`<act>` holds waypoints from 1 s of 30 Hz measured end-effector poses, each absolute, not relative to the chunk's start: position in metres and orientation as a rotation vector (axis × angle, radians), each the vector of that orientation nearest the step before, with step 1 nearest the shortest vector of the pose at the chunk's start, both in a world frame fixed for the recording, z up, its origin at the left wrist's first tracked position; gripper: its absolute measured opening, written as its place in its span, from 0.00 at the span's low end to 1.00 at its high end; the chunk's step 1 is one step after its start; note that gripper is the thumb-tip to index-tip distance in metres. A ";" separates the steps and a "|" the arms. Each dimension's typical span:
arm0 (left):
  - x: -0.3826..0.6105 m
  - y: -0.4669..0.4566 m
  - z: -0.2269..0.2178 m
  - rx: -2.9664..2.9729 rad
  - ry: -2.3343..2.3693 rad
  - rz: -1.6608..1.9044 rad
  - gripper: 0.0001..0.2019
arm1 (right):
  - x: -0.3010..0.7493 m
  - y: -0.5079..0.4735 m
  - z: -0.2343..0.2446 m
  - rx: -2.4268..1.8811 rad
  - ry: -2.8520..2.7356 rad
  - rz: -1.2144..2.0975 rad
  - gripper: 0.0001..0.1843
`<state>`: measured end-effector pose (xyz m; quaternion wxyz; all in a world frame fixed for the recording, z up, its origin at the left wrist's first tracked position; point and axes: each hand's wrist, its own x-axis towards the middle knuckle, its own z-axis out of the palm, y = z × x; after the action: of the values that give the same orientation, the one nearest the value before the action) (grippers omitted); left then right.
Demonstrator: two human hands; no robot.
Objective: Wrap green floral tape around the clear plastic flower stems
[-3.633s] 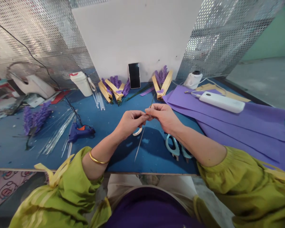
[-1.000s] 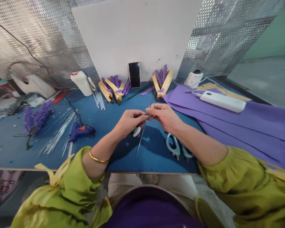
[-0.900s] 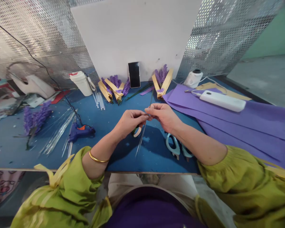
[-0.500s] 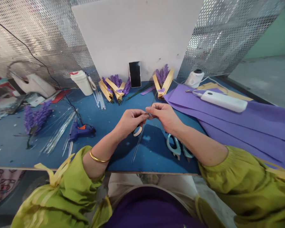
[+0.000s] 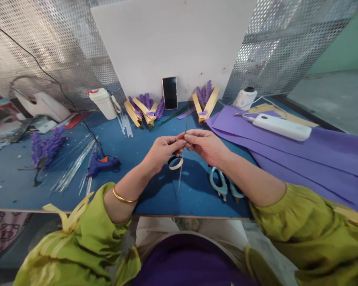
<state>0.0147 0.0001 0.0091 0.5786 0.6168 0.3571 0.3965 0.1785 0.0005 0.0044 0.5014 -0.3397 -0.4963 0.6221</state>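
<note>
My left hand and my right hand meet above the blue table, fingertips pinched together on a thin wire stem. The stem stands nearly upright; its upper part is dark green, its lower part bare and pale. A small roll of green tape hangs under my left fingers, close beside the stem. A gold bangle circles my left wrist.
Light blue scissors lie under my right forearm. A blue glue gun and a pile of thin wires lie at left. Purple foam sheets with a white power bank cover the right. Purple flower bundles and a phone stand at the back.
The stem has swung from a slant to nearly upright between my fingers. The tape roll has turned so its hollow centre shows. Both hands stay in the same spot.
</note>
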 end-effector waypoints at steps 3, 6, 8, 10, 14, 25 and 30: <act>0.014 -0.001 0.012 1.483 0.847 0.920 0.14 | 0.178 0.000 0.005 -0.807 -1.235 1.457 0.09; 0.014 -0.003 0.017 1.526 0.891 0.908 0.14 | 0.177 -0.001 0.006 -0.828 -1.234 1.399 0.10; 0.013 -0.004 0.018 1.544 0.917 0.904 0.13 | 0.176 -0.002 0.007 -0.834 -1.228 1.359 0.12; 0.012 -0.004 0.019 1.563 0.940 0.901 0.13 | 0.176 -0.002 0.007 -0.841 -1.229 1.314 0.14; 0.013 -0.004 0.019 1.584 0.964 0.889 0.12 | 0.176 -0.002 0.007 -0.884 -1.241 1.224 0.16; 0.016 -0.009 0.020 1.628 0.934 0.886 0.10 | 0.174 -0.003 0.004 -0.900 -1.269 1.156 0.21; 0.017 -0.009 0.020 1.605 0.928 0.894 0.09 | 0.174 -0.003 0.007 -0.935 -1.273 1.143 0.19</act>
<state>0.0166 -0.0087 0.0198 0.5157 0.6680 0.3865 0.3721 0.1740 -0.0033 0.0071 0.5614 -0.3970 -0.5402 0.4851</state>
